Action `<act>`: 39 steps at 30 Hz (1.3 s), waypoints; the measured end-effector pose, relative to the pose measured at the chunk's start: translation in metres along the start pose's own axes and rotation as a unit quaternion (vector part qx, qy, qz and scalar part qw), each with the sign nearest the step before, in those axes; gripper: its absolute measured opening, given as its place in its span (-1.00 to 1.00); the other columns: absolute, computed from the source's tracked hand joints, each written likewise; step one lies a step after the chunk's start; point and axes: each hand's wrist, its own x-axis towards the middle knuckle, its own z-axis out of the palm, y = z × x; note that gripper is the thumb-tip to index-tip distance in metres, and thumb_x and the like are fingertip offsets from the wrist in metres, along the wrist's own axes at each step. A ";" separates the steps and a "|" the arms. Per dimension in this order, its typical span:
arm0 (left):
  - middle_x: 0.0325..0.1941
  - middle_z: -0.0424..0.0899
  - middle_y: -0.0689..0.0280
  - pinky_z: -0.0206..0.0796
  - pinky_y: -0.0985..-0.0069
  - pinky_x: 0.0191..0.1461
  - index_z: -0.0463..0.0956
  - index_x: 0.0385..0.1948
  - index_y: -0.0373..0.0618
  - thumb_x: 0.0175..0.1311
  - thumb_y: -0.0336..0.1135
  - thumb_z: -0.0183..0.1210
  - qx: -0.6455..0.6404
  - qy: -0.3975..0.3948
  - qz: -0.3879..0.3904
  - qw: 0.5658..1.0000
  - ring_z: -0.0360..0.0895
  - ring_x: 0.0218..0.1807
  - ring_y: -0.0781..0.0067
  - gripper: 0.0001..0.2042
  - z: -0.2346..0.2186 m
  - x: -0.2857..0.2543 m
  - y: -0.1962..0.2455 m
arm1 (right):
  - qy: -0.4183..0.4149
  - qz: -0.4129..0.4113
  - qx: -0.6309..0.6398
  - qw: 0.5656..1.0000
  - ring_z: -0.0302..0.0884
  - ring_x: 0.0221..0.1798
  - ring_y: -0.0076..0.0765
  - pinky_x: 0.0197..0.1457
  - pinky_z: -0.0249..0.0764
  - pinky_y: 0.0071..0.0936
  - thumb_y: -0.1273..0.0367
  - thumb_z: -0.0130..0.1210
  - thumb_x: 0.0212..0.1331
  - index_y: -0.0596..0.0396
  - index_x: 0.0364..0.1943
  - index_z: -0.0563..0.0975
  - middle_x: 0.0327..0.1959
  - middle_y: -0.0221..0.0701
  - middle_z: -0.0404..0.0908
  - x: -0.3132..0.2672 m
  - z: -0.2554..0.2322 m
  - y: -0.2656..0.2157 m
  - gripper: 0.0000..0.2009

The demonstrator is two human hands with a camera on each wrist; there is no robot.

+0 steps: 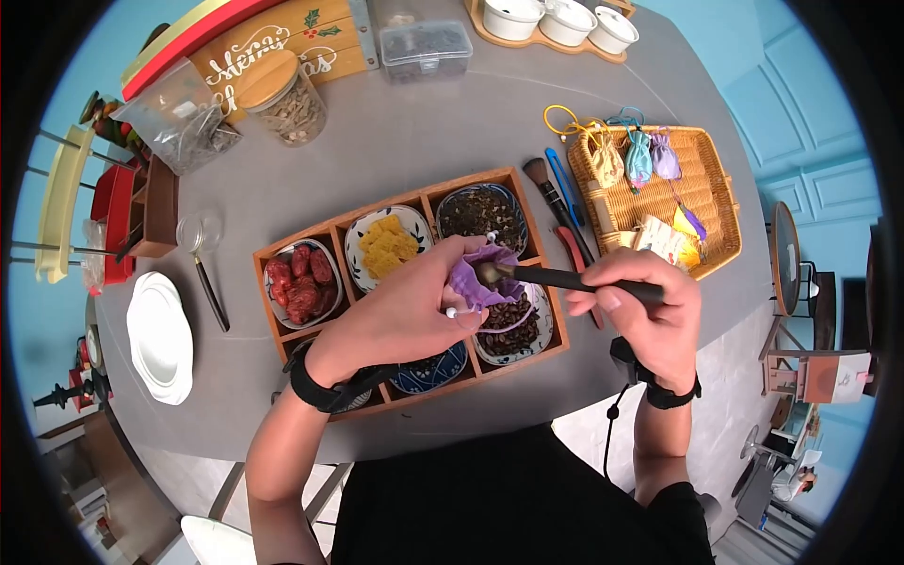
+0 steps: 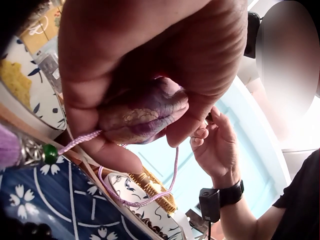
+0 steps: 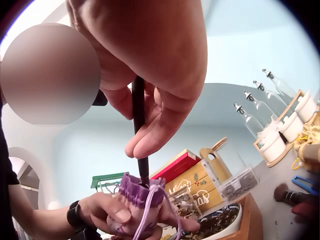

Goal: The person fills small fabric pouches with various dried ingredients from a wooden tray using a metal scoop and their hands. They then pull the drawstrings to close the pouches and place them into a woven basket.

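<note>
My left hand [image 1: 395, 306] grips a small purple drawstring pouch [image 1: 482, 279] above the right part of the wooden compartment box [image 1: 377, 202]. In the left wrist view the pouch [image 2: 145, 115] lies within the curled fingers, its lilac cord hanging down. My right hand [image 1: 650, 315] pinches a dark-handled tool [image 1: 574, 281], whose far end is inside the pouch's mouth. From the right wrist view, the dark handle [image 3: 139, 115] points down into the gathered purple opening [image 3: 145, 192]. What the pouch contains is hidden.
Bowls of red dates [image 1: 303, 282], yellow pieces [image 1: 384, 247] and dark dried bits [image 1: 480, 215] sit in the box. A wicker tray [image 1: 716, 179] with small pouches stands right, beside a brush [image 1: 537, 171] and blue cutter [image 1: 563, 184]. White bowls [image 1: 158, 339] stand left.
</note>
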 end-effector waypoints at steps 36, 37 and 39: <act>0.37 0.10 -0.46 0.35 0.14 0.11 0.37 -0.05 -0.32 0.11 -0.39 0.18 0.201 0.011 0.011 0.979 0.49 0.10 -0.29 -0.63 0.012 -0.003 0.008 | 0.152 0.144 -0.035 0.977 0.67 -0.29 -0.49 -0.15 0.59 -0.60 0.41 0.13 0.36 0.35 -0.05 0.57 -0.34 -0.30 0.70 0.018 -0.005 0.054 -0.76; 0.37 0.10 -0.46 0.35 0.14 0.11 0.37 -0.05 -0.32 0.11 -0.39 0.18 0.202 0.011 0.012 0.979 0.49 0.10 -0.29 -0.63 0.012 -0.001 0.011 | 0.169 0.154 -0.032 0.973 0.67 -0.32 -0.49 -0.18 0.60 -0.60 0.39 0.14 0.36 0.36 -0.07 0.57 -0.37 -0.30 0.70 0.019 -0.005 0.055 -0.75; 0.33 0.16 -0.48 0.34 0.12 0.10 0.37 -0.06 -0.32 0.12 -0.37 0.18 0.187 -0.004 -0.017 0.982 0.49 0.11 -0.26 -0.64 0.013 0.002 0.019 | 0.178 0.153 -0.030 0.972 0.67 -0.36 -0.49 -0.22 0.60 -0.60 0.37 0.14 0.36 0.36 -0.09 0.57 -0.40 -0.29 0.70 0.020 -0.005 0.057 -0.75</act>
